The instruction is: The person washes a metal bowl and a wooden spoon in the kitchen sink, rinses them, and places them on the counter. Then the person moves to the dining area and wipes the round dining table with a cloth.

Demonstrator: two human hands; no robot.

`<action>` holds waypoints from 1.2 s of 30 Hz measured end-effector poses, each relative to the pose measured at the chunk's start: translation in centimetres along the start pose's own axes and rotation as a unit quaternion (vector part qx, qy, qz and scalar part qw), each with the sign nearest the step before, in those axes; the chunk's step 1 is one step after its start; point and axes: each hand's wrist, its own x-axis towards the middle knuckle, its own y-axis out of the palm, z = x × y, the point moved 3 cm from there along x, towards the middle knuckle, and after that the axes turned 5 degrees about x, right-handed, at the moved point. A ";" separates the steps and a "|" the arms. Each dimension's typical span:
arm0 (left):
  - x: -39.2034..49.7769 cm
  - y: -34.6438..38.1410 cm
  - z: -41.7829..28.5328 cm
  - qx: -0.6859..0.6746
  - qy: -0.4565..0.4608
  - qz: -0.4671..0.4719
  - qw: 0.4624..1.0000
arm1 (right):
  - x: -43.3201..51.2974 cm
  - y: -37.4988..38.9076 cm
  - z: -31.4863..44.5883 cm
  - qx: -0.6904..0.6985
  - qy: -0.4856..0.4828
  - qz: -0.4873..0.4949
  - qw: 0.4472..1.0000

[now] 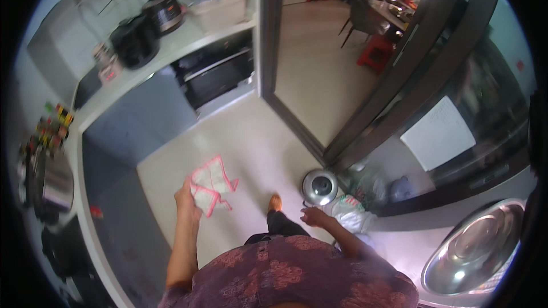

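Observation:
A white cloth (209,182) with pink edging hangs from my left hand (186,199), which grips it by one side. The cloth is in the air above the pale floor, its loose corners drooping to the right. My right hand (316,217) is at my right side, its fingers partly curled, and no object shows in it. In the picture it is nearest to a metal pot with a lid (320,187) standing on the floor. White plastic bags (349,214) lie just beyond that hand. Below my body, one foot in an orange-brown shoe (275,202) is stepping on the floor.
A counter (141,70) along the left carries a black appliance (135,42), a rice cooker (163,12) and a steel pot (58,182). A dark-framed doorway (295,124) opens ahead, with a red stool (376,53) beyond. A large metal basin (475,246) is at right.

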 end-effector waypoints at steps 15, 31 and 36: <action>21.2 24.7 -1.3 0.157 0.001 0.107 0.982 | 24.9 -32.6 4.8 0.535 -0.060 0.085 0.838; 35.3 71.6 6.3 0.422 0.520 0.620 0.409 | 36.9 -57.1 -14.6 0.898 -0.222 -0.208 0.317; 44.4 81.1 9.6 0.547 0.562 0.480 0.394 | 40.0 -64.9 -27.5 0.928 -0.130 -0.252 0.242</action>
